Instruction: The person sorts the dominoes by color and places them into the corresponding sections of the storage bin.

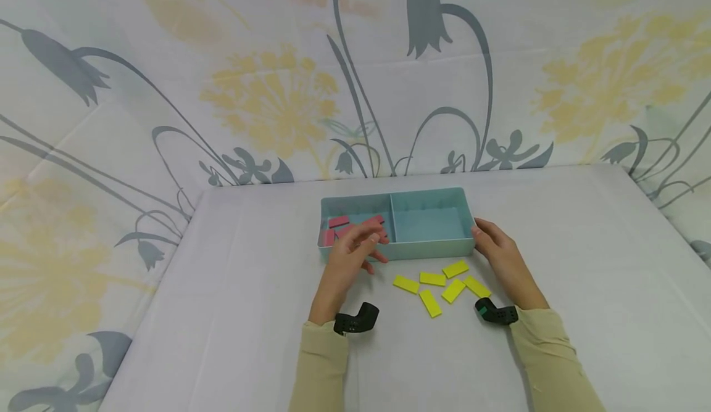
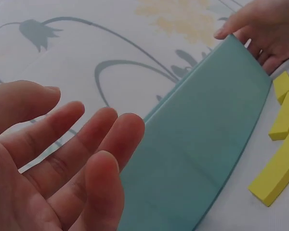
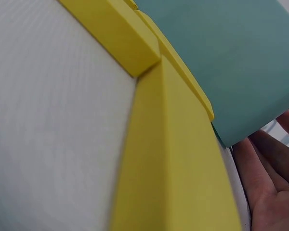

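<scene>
A light-blue two-compartment box (image 1: 430, 248) stands on the white table. Pink rectangular blocks (image 1: 339, 221) lie in its left compartment; the right one shows a bare floor. Over the near wall at the left compartment hovers my left hand (image 1: 347, 261), palm facing inward, fingers loosely bent with nothing between them. My right hand (image 1: 500, 255) holds the box's right end, thumb at the rim and fingers along the outer wall. Several yellow rectangular blocks (image 1: 432, 279) lie flat on the table in front of the box, between the two hands.
A floral cloth (image 1: 383, 91) hangs behind the table and down its left side. The white tabletop (image 1: 250, 313) stretches out on both sides of the arms. A black wrist device (image 1: 355, 319) sits on each forearm near the yellow blocks.
</scene>
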`<state>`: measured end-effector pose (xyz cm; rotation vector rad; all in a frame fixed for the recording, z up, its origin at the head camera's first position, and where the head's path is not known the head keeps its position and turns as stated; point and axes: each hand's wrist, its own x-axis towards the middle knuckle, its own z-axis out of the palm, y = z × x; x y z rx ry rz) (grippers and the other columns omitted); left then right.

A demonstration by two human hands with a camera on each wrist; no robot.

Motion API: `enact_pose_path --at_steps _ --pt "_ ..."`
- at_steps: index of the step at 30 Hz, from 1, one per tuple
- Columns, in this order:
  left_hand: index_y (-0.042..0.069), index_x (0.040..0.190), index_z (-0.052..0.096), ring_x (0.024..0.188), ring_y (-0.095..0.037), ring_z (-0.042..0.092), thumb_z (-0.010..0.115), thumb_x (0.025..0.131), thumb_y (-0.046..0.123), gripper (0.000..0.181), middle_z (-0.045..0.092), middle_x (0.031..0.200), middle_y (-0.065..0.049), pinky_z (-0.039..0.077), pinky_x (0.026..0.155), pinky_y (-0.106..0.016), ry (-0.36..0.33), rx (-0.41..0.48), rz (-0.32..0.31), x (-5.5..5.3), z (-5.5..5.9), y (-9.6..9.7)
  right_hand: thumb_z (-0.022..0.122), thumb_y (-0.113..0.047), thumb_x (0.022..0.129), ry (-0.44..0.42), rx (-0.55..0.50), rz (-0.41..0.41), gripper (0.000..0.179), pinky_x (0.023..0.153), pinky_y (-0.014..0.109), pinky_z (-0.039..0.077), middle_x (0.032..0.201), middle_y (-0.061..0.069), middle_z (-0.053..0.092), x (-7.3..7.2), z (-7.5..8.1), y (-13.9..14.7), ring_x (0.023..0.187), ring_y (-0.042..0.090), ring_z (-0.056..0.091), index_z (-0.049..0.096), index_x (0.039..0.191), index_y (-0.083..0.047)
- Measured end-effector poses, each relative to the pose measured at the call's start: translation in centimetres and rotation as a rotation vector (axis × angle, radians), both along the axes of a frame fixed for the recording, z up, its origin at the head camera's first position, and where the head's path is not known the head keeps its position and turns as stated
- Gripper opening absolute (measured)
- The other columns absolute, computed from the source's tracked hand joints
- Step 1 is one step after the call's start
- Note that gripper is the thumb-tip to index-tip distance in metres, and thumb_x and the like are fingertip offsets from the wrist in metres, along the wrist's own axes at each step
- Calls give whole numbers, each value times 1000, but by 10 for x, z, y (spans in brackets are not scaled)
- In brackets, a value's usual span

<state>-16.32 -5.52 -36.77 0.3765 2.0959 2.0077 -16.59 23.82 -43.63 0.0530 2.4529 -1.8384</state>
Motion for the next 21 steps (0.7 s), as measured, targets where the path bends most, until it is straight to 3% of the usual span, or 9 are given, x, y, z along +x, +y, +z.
enact_pose_path --at_steps 5,8,12,16,21 --pt "13 116 56 82 -31 62 50 92 28 29 59 104 -13 48 61 -34 -2 -10 24 -6 -10 -10 38 -52 90 1 0 8 69 100 47 26 143 11 25 0 -1 -1 123 31 36 23 141 -8" --pt "9 111 57 80 -28 62 52 89 33 32 60 99 -13 48 60 -31 -1 47 93 -9 -17 -22 37 -51 90 13 8 14 68 100 48 26 143 12 25 0 -1 -1 123 33 36 22 141 -7" --pt "0 102 57 72 -25 58 55 87 33 36 58 90 -18 43 54 -25 6 270 275 -11 -27 -39 37 -51 90 20 14 14 67 100 47 27 143 11 25 0 -2 -1 123 32 36 23 141 -9" --pt "-1 91 54 62 -18 46 55 88 31 32 49 74 -12 35 53 -22 63 494 473 -12 -42 -51 37 -52 90 18 20 17 68 100 48 26 143 11 25 0 -2 -1 123 32 36 23 141 -10" --pt "5 79 48 62 -15 34 52 90 32 30 37 67 -4 27 59 -27 117 578 634 -14 -61 -53 36 -52 90 18 22 24 70 100 50 25 144 13 23 0 -1 -1 123 35 35 20 142 -8"
